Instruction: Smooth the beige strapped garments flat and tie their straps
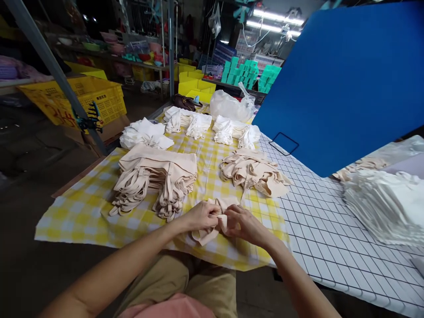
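Both my hands grip one beige cloth piece at the near edge of a yellow checked tablecloth. My left hand pinches its left side and my right hand pinches its right side, fingertips almost touching. Just beyond my left hand lies a tall neat stack of beige garments with straps hanging forward. A looser beige pile lies beyond my right hand.
White folded piles lie at the cloth's far end, with a clear plastic bag behind. A blue board leans at the right over a white gridded surface. White fabric is stacked far right. Yellow crates stand left.
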### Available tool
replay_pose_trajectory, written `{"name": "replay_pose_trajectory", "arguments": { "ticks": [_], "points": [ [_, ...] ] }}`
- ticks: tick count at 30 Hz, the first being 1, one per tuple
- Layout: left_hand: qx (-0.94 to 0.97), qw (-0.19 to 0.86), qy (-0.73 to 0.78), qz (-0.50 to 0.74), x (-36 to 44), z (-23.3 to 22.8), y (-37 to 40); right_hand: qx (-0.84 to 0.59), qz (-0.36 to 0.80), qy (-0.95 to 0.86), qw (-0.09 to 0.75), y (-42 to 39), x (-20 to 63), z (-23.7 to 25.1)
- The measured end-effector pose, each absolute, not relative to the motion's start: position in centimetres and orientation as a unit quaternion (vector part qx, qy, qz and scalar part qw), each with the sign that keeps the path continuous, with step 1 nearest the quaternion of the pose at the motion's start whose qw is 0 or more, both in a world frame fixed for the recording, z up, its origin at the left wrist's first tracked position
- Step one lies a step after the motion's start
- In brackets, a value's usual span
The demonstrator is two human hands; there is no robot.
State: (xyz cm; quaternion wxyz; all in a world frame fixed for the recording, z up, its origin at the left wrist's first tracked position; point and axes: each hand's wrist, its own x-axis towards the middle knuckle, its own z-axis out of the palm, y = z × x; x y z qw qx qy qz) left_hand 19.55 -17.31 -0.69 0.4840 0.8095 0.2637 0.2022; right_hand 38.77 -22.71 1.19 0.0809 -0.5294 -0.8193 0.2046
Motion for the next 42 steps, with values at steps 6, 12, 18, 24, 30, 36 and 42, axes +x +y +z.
{"name": "replay_pose_trajectory", "arguments": {
  "ticks": [6,12,18,24,30,36,42],
  "points": [
    [0.79,0.494,0.27,0.242,17.3,0.9,-16.0,-0.533,0.364,-0.737,0.199,-22.7,39.6,2.8],
    [0.775,0.537,0.248,0.221,17.5,2.2,-14.9,-0.525,0.5,-0.552,0.413,-23.5,41.0,5.5],
    [0.808,0.512,0.184,0.226,20.1,3.9,-15.7,-0.566,0.543,-0.436,0.441,-22.9,39.0,5.5],
    [0.814,0.469,0.233,0.252,21.6,3.6,-15.8,-0.575,0.507,-0.503,0.399,-23.1,38.2,6.6],
    [0.769,0.573,0.198,0.202,20.6,4.1,-14.8,-0.574,0.357,-0.699,0.233,-23.8,38.4,6.6],
    [0.775,0.586,0.159,0.176,20.4,6.2,-14.1,-0.579,0.178,-0.739,0.294,-23.5,38.9,7.7],
    [0.794,0.601,0.07,0.059,18.1,6.8,-12.9,-0.548,0.418,-0.636,0.348,-24.8,40.9,11.3]
  ]
}}
